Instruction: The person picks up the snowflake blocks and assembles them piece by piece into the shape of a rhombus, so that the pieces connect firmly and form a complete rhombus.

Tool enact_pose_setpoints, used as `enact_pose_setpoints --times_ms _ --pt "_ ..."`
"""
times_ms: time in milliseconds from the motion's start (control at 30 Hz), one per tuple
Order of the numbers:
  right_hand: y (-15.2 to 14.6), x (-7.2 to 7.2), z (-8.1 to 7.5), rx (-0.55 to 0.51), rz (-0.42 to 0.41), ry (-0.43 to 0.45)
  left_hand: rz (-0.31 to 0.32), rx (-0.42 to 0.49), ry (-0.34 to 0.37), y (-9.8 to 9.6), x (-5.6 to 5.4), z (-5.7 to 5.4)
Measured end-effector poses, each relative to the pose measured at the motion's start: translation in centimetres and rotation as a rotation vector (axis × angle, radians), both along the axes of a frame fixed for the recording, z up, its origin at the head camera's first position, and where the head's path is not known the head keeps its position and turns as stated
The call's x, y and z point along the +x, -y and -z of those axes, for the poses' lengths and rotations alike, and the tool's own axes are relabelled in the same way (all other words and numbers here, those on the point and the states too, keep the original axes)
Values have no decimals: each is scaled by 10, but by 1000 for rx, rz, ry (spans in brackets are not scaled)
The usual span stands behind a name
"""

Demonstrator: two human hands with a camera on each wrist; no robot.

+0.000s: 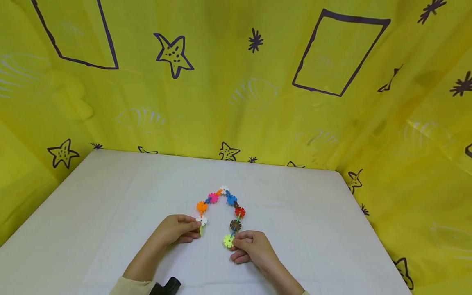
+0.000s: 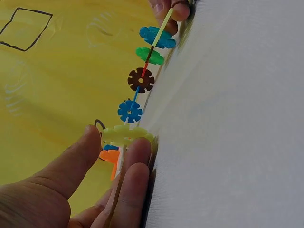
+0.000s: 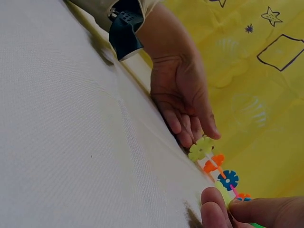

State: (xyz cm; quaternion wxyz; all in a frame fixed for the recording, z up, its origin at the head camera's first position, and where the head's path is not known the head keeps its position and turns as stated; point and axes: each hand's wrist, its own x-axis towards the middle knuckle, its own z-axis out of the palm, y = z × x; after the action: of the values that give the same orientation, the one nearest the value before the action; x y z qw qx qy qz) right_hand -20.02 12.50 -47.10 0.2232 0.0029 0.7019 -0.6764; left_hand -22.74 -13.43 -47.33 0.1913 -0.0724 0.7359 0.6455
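A chain of notched interlocking plastic discs (image 1: 231, 200) in several colours lies in an arch on the white table. At its left end my left hand (image 1: 179, 228) holds a yellow-green disc (image 2: 114, 136) between thumb and fingers, beside a white disc (image 1: 201, 221). My right hand (image 1: 254, 249) pinches the yellow-green disc (image 1: 228, 241) at the other end by its right edge. Close by that hand, a brown disc (image 1: 235, 225) joins a red one (image 1: 240, 212). In the right wrist view, the right fingers partly hide the disc they pinch.
The white cloth-covered table (image 1: 313, 221) extends around the chain on all sides. Yellow curtains (image 1: 206, 98) with drawn stars and fish hang along its back and sides. A black strap device (image 3: 126, 33) sits on the left wrist.
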Motion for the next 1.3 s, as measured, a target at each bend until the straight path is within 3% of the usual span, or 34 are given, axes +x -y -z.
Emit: enact_pose_setpoints --times_ms 467,700,1300 --pt "2 0 1 4 4 3 -50 110 12 -10 0 -1" --pt "2 0 0 14 7 2 -22 120 -15 -12 -2 0" --pt "9 -2 0 2 25 0 -88 123 7 -30 -5 1"
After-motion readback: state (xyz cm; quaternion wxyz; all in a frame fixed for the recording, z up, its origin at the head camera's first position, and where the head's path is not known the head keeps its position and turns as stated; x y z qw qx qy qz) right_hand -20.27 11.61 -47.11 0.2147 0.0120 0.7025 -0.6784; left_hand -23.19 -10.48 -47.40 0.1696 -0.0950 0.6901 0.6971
